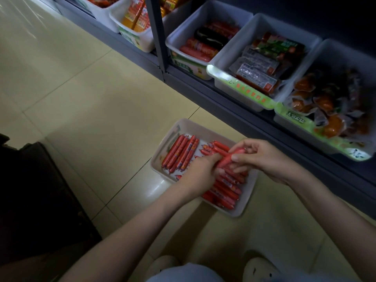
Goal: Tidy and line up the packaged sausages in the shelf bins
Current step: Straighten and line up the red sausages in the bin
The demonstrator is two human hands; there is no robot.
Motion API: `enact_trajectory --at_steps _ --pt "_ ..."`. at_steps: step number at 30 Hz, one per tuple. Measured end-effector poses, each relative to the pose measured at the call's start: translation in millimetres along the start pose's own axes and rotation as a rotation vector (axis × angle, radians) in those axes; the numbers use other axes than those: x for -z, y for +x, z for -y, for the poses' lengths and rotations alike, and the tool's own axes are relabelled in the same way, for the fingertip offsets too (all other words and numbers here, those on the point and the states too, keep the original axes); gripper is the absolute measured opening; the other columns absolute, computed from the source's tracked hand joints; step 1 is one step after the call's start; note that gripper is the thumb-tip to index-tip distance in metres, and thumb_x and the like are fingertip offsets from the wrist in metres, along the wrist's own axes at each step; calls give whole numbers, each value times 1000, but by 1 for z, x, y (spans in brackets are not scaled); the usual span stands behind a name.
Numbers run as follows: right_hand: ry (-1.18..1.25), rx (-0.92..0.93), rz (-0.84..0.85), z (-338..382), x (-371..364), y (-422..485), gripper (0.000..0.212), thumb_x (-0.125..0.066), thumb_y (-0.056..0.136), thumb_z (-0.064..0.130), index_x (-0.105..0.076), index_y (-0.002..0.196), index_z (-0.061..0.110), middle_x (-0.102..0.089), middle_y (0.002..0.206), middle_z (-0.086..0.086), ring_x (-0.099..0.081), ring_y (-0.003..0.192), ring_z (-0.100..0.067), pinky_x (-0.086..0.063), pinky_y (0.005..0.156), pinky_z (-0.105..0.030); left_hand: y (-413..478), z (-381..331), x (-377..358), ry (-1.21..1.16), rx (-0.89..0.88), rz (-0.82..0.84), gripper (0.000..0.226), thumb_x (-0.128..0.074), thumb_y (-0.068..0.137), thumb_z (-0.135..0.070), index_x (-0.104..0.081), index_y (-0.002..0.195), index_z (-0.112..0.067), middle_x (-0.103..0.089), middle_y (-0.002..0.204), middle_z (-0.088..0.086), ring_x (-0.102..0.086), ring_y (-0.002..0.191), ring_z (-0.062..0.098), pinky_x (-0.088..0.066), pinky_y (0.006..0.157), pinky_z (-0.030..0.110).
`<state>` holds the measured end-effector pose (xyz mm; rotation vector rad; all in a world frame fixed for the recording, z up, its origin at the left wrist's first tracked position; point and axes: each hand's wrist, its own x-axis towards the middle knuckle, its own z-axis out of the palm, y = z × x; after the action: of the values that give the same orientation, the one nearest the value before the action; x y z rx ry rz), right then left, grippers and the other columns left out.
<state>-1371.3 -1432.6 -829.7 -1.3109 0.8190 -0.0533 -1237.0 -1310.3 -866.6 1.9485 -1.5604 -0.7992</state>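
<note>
The red sausages [228, 157] you are holding sit just above the middle of the white bin [205, 132], which stands on the floor [101, 119] rather than on the shelf [223, 102]. Your left hand [200, 173] curls its fingers round their near end. Your right hand [262, 157] pinches the far end between thumb and fingers. Both grips are closed on the same small bundle, though I cannot tell how many sticks are in it.

From the bundle, the neat row [180, 154] lies at 9 o'clock, its sticks parallel along the bin's left side. At 6 o'clock the loose heap [225, 192] lies at another angle, partly under your left wrist.

The likeliest slip is within the bundle itself. The casings look slick, and you hold it only at its ends, so a middle stick could slide out and drop crosswise onto the heap or over the rim.

Set the bundle down skewed and it will probably nudge the neat row out of line, since the gap beside that row is narrow. Your left wrist, low over the heap, could also drag sticks sideways as you move.

At 1 o'clock the shelf's sausage bin [203, 15] and the vacuum-pack bin [262, 23] sit close together. Lifting your bin back tilted would likely roll the row loose.
</note>
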Motion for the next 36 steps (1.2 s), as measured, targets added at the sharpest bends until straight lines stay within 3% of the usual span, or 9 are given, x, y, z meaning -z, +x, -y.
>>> enact_trajectory --at_steps 5,9,14,19,23,26,32,34,36 --pt "-61 200 -174 -2 -4 -2 15 -58 87 -6 -65 91 7 -63 74 -8 -61 62 -11 -52 57 -20 -7 1 9 -470 158 251 10 -53 94 -16 -62 96 -14 -68 95 3 -63 95 20 -47 92 35" --pt "49 279 -209 0 -9 -1 18 -58 87 -7 -63 84 11 -63 73 -1 -55 61 -14 -50 59 -20 -12 -2 14 -767 192 378 16 -44 98 -5 -60 97 -5 -68 85 -3 -62 91 19 -45 95 49" --pt "9 283 -242 0 -15 5 20 -58 89 -3 -58 79 14 -56 76 -3 -52 58 -1 -44 58 -16 -13 -3 16 -833 212 412 17 -41 99 -7 -57 94 -10 -68 85 -2 -63 88 18 -44 93 57" --pt "-302 351 -239 -17 -26 13 26 -54 94 6 -58 114 22 -60 101 4 -57 90 4 -45 80 -15 -3 -11 14 -1055 341 219 15 -36 101 -4 -51 101 -6 -62 84 7 -64 72 11 -55 67 28" --pt "-468 478 -62 -31 -34 13 31 -46 95 27 -55 124 24 -54 128 4 -46 122 4 -33 102 -11 18 -9 24 -1699 675 -113 21 -33 101 -5 -52 92 1 -61 78 13 -67 62 19 -59 57 33" --pt "-462 567 -72 -29 -24 12 35 -53 89 36 -62 121 23 -56 130 1 -48 126 -6 -33 106 -17 22 -5 29 -1886 801 -163 24 -34 101 -1 -52 86 1 -63 65 13 -67 53 18 -57 51 33" --pt "-679 744 -147 -27 -29 12 24 -51 89 19 -66 106 12 -63 105 2 -55 106 -8 -43 92 -23 26 -13 24 -1635 861 -25 15 -43 100 -13 -55 95 -6 -61 61 5 -60 49 10 -53 47 20" --pt "-568 657 -263 -23 -29 11 19 -50 92 17 -65 103 16 -63 99 6 -57 98 -4 -44 85 -16 20 -10 15 -1261 790 -26 31 -50 98 -32 -51 124 -15 -65 86 0 -64 72 8 -56 66 24" --pt "-294 453 -374 -16 -30 13 18 -49 97 14 -65 97 22 -67 92 8 -63 87 -3 -48 75 -13 11 -9 9 -843 584 -147 30 -44 97 -42 -47 125 -31 -58 104 -14 -58 93 4 -50 90 33"
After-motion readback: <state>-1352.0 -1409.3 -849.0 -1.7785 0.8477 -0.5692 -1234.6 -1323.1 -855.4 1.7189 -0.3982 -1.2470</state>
